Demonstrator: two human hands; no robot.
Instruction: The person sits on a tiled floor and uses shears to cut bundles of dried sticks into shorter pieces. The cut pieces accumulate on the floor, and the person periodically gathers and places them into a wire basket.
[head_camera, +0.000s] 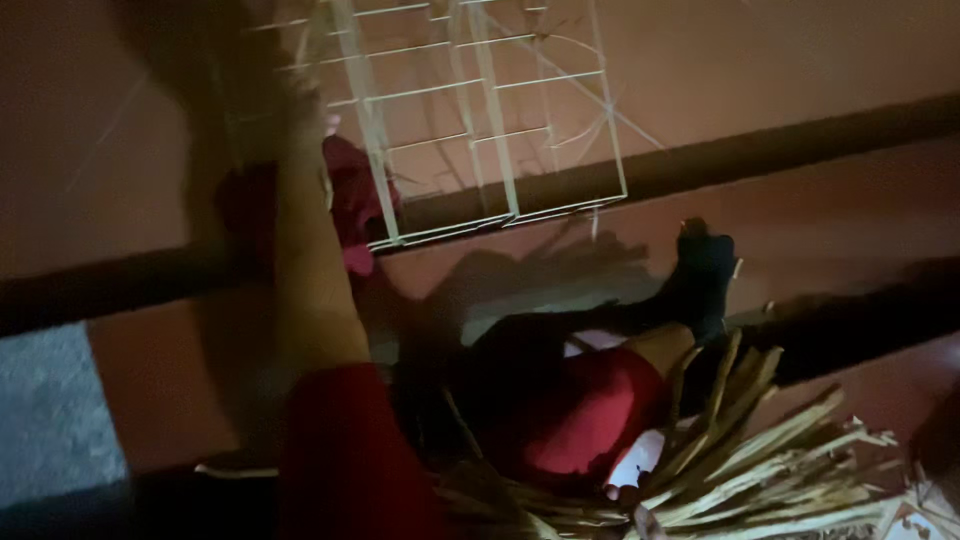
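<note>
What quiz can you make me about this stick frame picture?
1. True or false: the stick frame is buried under the pile of loose sticks.
2. What colour is the sleeve on the raised arm? A blue, B red, C white.
3. Fill in: the left hand, which is blurred, reaches the frame at the picture's ____ side.
Key: 1 false; 2 B; 3 left.
</note>
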